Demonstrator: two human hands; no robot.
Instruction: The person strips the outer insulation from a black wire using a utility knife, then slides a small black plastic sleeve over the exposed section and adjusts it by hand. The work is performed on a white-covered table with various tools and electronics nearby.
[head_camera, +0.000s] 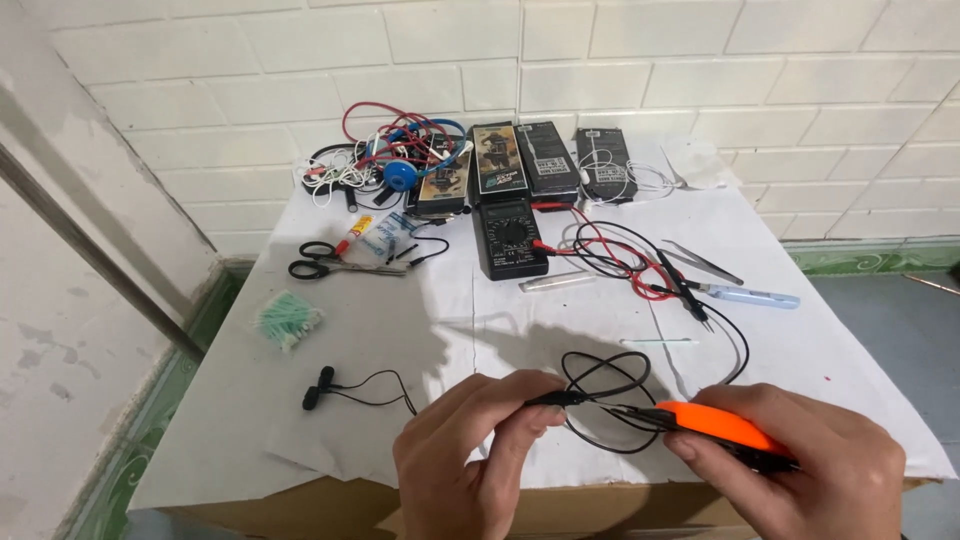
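My left hand (470, 455) pinches a thin black earphone cable (600, 385) near the table's front edge. The cable loops above my fingers and runs left to two black earbuds (317, 388) lying on the white paper. My right hand (800, 465) grips an orange-handled tool (725, 425); its dark tip points left and meets the cable close to my left fingertips.
A black multimeter (510, 237) with red and black leads (625, 255) lies mid-table. Scissors (320, 260), a glue tube (356, 232), cotton swabs (288, 318), tweezers (705, 262) and a pen-like tool (750, 295) surround it. Boxes (545, 160) and tangled cables (390, 150) sit against the brick wall.
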